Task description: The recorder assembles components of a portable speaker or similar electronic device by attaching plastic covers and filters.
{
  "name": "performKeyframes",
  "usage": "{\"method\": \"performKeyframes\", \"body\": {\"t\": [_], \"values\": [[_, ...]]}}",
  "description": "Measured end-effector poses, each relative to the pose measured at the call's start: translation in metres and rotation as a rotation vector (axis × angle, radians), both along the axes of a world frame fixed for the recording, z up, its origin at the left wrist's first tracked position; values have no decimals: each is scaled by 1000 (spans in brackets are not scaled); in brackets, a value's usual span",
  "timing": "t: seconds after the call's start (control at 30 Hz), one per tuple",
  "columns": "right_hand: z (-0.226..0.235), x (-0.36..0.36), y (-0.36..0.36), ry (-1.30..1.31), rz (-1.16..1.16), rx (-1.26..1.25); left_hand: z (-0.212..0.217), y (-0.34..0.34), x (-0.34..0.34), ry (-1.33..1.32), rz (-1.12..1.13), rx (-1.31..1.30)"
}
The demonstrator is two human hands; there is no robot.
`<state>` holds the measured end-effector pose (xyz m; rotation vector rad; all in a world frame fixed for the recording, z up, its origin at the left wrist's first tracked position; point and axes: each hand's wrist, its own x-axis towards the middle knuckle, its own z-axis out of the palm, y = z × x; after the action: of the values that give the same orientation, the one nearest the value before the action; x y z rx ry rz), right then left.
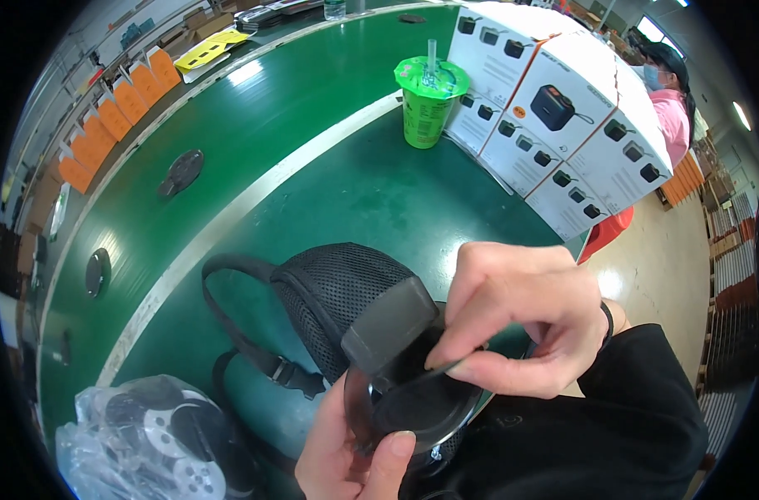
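Note:
My left hand (334,450), low in the middle, grips a glossy black rounded shell (421,412) by its near side, thumb on the rim. Above it my right hand (525,321) pinches a thin black flap (442,369) at the shell's upper edge between thumb and forefinger. A dark grey rectangular block (390,325) stands up just beyond the shell; whether the two are joined, I cannot tell. Behind them on the green table lies a black mesh padded pouch (342,279) with a strap (229,304) and a plastic buckle (294,375).
A clear plastic bag (138,442) with black-and-white items lies at the near left. A green drink cup (425,108) with a straw stands beside stacked white boxes (554,108). Orange dividers (117,121) line the far left. A person in pink (671,117) is beyond the boxes.

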<state>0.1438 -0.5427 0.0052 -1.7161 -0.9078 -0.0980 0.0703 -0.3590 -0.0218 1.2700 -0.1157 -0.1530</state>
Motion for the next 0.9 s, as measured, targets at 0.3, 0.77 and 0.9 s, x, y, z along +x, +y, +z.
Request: {"method": "performKeyframes", "body": {"t": [0.3,0.77,0.9], "values": [[-5,13,-24,823,253,692,6,1,5,53,-16,-172],[-29,0,-19,436,87,82,-1,-9,16,122,-61,-182],[-33,8,-26,576,47,282,-5,-4,42,151,-196,60]]}}
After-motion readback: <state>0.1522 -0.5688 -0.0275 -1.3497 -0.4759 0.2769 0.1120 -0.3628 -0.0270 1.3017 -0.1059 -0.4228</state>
